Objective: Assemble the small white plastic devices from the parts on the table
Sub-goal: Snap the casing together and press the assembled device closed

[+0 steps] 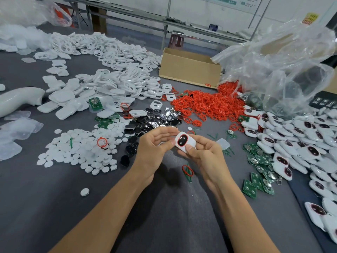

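Observation:
A small white device (pixel 184 141) with a red ring around a black oval face sits between both hands above the grey table (pixel 164 207). My right hand (pixel 204 156) grips it from below and the right, thumb on its lower edge. My left hand (pixel 155 147) pinches its left edge with thumb and fingers. Around lie parts: white shells (pixel 116 73), white round discs (pixel 80 148), black and shiny oval inserts (pixel 155 119), red rings (pixel 206 105), green circuit boards (pixel 259 168).
Finished white devices (pixel 295 143) are heaped at the right. A cardboard box (pixel 189 70) stands behind the red rings, with crumpled clear plastic bags (pixel 284 66) to its right. A white curved tube (pixel 16 101) lies at the left edge.

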`<state>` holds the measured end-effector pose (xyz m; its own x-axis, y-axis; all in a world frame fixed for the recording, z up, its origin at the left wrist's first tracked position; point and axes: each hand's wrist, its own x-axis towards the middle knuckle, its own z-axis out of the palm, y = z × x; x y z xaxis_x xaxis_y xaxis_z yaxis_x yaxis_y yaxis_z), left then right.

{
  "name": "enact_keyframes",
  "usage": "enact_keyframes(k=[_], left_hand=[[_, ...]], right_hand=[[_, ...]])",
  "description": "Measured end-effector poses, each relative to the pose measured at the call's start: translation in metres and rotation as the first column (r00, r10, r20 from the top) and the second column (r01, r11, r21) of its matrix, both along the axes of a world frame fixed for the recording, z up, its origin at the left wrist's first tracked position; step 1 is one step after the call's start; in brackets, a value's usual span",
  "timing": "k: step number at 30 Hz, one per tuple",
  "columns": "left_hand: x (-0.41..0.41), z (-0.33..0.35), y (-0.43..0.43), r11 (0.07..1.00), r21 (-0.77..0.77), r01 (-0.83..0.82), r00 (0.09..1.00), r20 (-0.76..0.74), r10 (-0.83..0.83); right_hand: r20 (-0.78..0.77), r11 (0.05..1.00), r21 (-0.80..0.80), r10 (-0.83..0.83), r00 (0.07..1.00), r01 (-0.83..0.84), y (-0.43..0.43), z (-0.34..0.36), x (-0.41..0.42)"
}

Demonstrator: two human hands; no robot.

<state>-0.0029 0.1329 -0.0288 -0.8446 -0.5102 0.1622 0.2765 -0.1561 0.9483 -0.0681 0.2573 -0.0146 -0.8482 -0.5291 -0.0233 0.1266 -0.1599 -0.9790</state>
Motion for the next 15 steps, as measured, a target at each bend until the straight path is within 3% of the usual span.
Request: enact_keyframes(k=[15], left_hand=[[-0.0042,-0.006,-0.0021,1.0,0.028,0.002,1.0,-0.011,-0.002]], right_hand=[[0.04,0.997,-0.082,0.009,0.999,-0.005,0.0053,0.0045,-0.001]])
